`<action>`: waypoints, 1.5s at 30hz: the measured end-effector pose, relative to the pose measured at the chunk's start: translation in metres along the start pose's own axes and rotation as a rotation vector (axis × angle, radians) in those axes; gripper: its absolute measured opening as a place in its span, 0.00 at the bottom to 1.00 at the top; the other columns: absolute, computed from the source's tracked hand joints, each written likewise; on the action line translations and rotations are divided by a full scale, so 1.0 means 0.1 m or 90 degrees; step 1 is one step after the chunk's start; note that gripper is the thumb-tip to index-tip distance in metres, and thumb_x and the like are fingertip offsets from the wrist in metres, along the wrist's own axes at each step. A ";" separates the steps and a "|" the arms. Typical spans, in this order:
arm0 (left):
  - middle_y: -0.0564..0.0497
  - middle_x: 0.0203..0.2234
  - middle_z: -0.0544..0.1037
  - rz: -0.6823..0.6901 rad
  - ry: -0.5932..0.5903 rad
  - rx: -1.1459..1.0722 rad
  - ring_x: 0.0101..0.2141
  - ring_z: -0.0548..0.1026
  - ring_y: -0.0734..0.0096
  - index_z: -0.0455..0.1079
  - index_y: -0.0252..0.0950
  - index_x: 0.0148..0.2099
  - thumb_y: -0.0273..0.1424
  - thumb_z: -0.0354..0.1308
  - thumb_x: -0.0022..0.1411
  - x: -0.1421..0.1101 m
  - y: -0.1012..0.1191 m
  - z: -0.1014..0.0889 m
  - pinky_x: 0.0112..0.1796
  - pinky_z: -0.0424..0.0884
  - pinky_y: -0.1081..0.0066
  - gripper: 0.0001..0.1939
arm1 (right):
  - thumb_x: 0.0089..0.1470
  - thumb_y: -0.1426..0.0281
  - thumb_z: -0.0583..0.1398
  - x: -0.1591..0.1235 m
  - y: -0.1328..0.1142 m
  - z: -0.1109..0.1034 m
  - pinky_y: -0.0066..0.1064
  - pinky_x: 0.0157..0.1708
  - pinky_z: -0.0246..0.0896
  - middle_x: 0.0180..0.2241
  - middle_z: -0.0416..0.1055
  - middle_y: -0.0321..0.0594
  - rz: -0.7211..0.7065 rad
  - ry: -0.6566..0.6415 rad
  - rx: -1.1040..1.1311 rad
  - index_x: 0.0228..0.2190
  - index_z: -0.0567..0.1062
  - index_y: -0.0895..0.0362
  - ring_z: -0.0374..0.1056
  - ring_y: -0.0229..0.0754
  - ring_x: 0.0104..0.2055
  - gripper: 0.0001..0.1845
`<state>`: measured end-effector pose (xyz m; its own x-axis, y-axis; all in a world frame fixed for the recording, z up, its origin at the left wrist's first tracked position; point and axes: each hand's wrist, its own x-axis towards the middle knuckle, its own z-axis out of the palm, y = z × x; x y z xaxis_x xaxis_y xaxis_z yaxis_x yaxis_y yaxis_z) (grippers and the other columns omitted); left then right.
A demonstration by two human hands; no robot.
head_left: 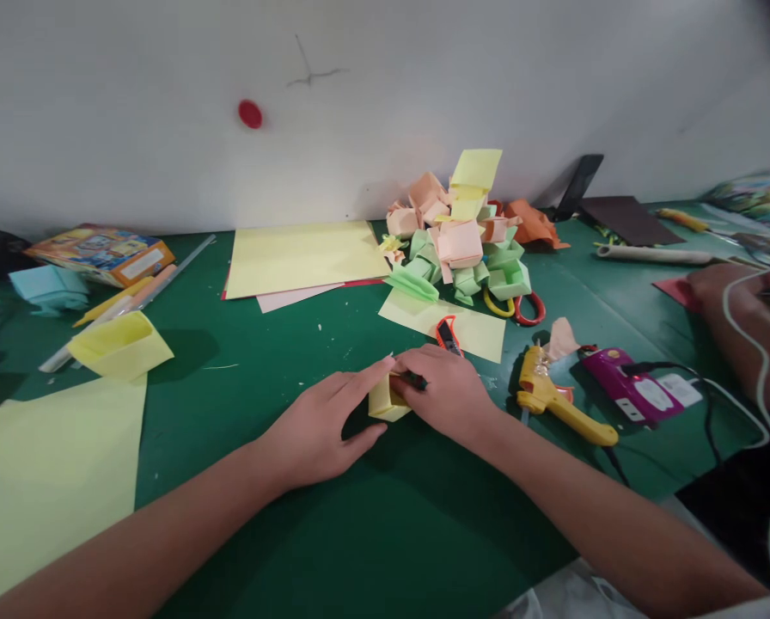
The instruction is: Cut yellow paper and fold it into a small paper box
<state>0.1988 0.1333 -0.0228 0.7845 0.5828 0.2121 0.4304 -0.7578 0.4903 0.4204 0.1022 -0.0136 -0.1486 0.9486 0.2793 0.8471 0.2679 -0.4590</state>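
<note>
A small pale yellow paper box (380, 402) with an open top sits on the green tabletop, partly covered by my fingers. My left hand (320, 421) steadies it, index finger along the far side and thumb by the near side. My right hand (446, 395) pinches a dark pen-like tool (415, 379) over the box's opening; its tip is hidden. Just beyond my right knuckles lies an orange-and-black box cutter (448, 334) on a small yellow sheet (481, 331).
A heap of folded paper pieces (459, 245) stands by the wall, near scissors (530, 308). At right are a yellow glue gun (543, 391), a purple power adapter (636, 387) and another person's arm (733, 327). Left: a larger yellow paper box (118, 348) and yellow sheet (56, 481).
</note>
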 end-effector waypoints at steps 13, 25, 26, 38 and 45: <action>0.49 0.65 0.69 -0.074 -0.011 -0.081 0.54 0.77 0.59 0.43 0.51 0.74 0.40 0.59 0.66 0.02 0.01 -0.03 0.48 0.78 0.65 0.41 | 0.52 0.79 0.60 -0.01 0.03 -0.01 0.30 0.32 0.58 0.29 0.78 0.39 -0.061 -0.009 0.030 0.30 0.80 0.55 0.69 0.43 0.35 0.10; 0.50 0.63 0.72 -0.088 -0.018 -0.111 0.58 0.75 0.58 0.56 0.47 0.71 0.40 0.60 0.66 0.07 0.01 -0.05 0.54 0.76 0.62 0.34 | 0.53 0.76 0.61 0.00 -0.02 -0.04 0.32 0.31 0.55 0.28 0.78 0.38 -0.018 -0.044 -0.003 0.29 0.78 0.55 0.68 0.42 0.33 0.07; 0.50 0.63 0.72 -0.089 -0.014 -0.119 0.58 0.75 0.58 0.58 0.46 0.70 0.40 0.60 0.65 0.07 0.01 -0.05 0.55 0.75 0.62 0.33 | 0.52 0.76 0.61 0.00 -0.03 -0.06 0.31 0.30 0.54 0.27 0.77 0.37 -0.009 -0.051 0.003 0.28 0.78 0.55 0.67 0.42 0.33 0.06; 0.42 0.67 0.64 -0.051 0.085 -0.373 0.60 0.73 0.54 0.64 0.43 0.64 0.30 0.60 0.65 0.09 -0.06 -0.10 0.55 0.76 0.58 0.26 | 0.65 0.61 0.57 0.02 0.03 -0.23 0.34 0.40 0.69 0.43 0.81 0.42 0.029 -0.130 0.380 0.45 0.80 0.55 0.76 0.46 0.42 0.16; 0.41 0.69 0.60 -0.037 0.082 -0.415 0.65 0.65 0.49 0.65 0.43 0.66 0.30 0.60 0.66 0.09 -0.10 -0.12 0.57 0.74 0.55 0.26 | 0.63 0.59 0.60 0.06 0.06 -0.21 0.34 0.40 0.70 0.42 0.80 0.43 0.083 -0.183 0.516 0.45 0.79 0.57 0.75 0.44 0.40 0.17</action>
<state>0.1964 0.1495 -0.0158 0.6910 0.6787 0.2487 0.0814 -0.4149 0.9062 0.4354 0.1056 0.0032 -0.2915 0.9565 0.0088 0.2575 0.0874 -0.9623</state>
